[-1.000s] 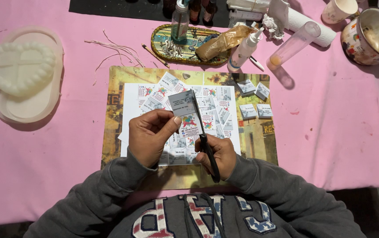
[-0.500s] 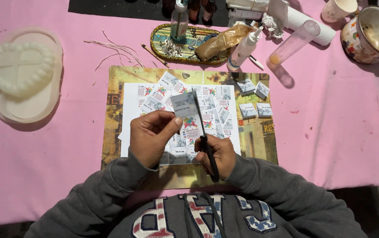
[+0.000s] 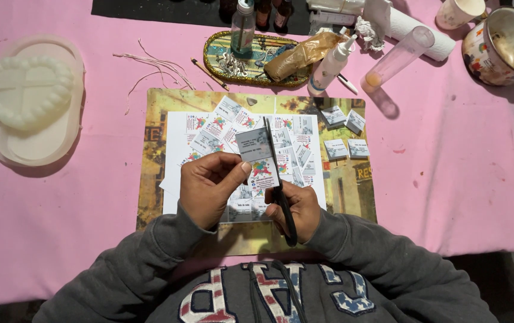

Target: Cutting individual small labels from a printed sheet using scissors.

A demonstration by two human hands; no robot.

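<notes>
Left hand [image 3: 209, 186] pinching a small printed paper slip [image 3: 256, 157] between thumb and fingers, held up over the white sheet [image 3: 176, 128]. Right hand [image 3: 297, 208] wrapped around the handles of black scissors [image 3: 278, 182], blades pointing away and lying along the slip's right edge. Below: more cut slips [image 3: 227, 122] scattered on the sheet, atop a yellowish picture mat [image 3: 346, 185]; four slips [image 3: 343, 133] apart at right. All on a pink tablecloth [image 3: 460, 155]. Far left, a white heart-shaped mould [image 3: 24, 90] in a translucent tray. Far centre, an oval gold-rimmed tray [image 3: 221, 45], glue bottle [image 3: 330, 64], clear tube [image 3: 399, 57]; far right, a stained enamel mug [image 3: 502, 45].
</notes>
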